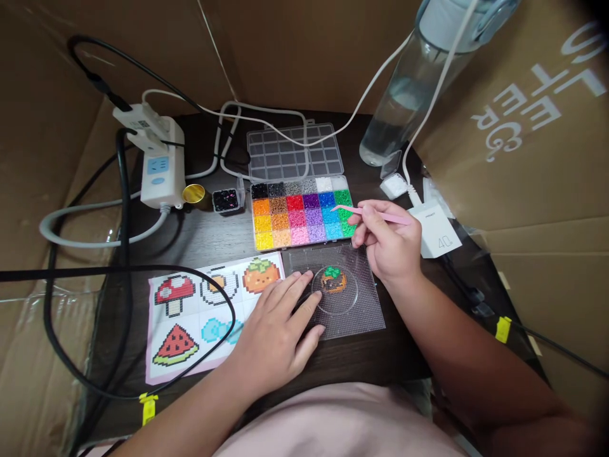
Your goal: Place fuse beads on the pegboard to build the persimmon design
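Observation:
Pink curved-tip tweezers (pixel 371 212) are gripped in my right hand (pixel 392 238), their point over the blue beads in the sorted bead box (pixel 299 246). My left hand (pixel 280 327) lies flat with fingers stretched out, across the edge of the pattern sheet (pixel 221 365) and the clear pegboard (pixel 366 320). On the pegboard, inside a round outline, sits a small orange bead figure (pixel 334 279) with a green top and some dark beads. The sheet shows pixel pictures of a mushroom, an egg, a watermelon slice and an orange fruit. Whether the tweezers hold a bead is too small to tell.
The box's clear lid (pixel 295 152) lies folded back. A small tub of black beads (pixel 226 200), a gold-rimmed cup (pixel 194 193) and a power strip (pixel 162 168) stand left. A water bottle (pixel 397 108), white beads (pixel 394 185) and a charger (pixel 435 231) are right. A black cable (pixel 233 311) loops over the sheet.

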A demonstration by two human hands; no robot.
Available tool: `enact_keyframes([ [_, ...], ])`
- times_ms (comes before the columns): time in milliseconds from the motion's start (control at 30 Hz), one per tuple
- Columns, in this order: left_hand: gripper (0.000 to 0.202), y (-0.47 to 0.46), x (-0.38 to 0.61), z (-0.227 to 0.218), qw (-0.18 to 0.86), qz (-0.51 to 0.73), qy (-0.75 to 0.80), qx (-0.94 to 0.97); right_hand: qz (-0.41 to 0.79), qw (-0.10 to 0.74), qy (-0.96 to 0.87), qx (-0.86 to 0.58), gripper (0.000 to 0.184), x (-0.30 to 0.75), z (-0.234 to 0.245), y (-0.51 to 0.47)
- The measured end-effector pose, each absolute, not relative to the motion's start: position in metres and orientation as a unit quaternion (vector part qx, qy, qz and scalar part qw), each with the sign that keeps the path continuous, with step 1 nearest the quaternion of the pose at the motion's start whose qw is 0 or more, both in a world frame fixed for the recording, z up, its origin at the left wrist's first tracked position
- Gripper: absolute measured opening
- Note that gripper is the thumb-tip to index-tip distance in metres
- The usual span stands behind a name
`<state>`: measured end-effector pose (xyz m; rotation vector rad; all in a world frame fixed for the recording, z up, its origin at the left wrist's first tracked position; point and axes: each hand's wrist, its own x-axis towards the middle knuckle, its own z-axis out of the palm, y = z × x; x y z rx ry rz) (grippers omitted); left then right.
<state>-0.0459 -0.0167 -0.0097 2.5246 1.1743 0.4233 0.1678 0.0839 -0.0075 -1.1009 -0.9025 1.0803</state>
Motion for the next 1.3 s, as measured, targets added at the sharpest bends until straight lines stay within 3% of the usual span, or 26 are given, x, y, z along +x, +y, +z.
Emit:
enact_keyframes([
  [700, 0.042, -0.017, -0.042, -0.008, 0.154, 0.133, 0.419, 0.885, 0.456, 0.61, -0.449, -0.467, 0.019, 0.167, -0.011, 0.08],
  [933, 0.041, -0.017, -0.042, -0.01, 0.152, 0.134, 0.42, 0.885, 0.483, 0.565, -0.476, -0.47, 0.018, 0.17, 0.021, 0.065],
  [1100, 0.041, -0.017, -0.043, -0.011, 0.157, 0.145, 0.424, 0.88, 0.419, 0.5, -0.53, -0.542, 0.006, 0.171, 0.032, 0.013],
  [1300, 0.038, -0.017, -0.043, -0.012, 0.159, 0.16, 0.427, 0.876, 0.298, 0.552, -0.52, -0.579, 0.017, 0.154, -0.005, -0.036],
])
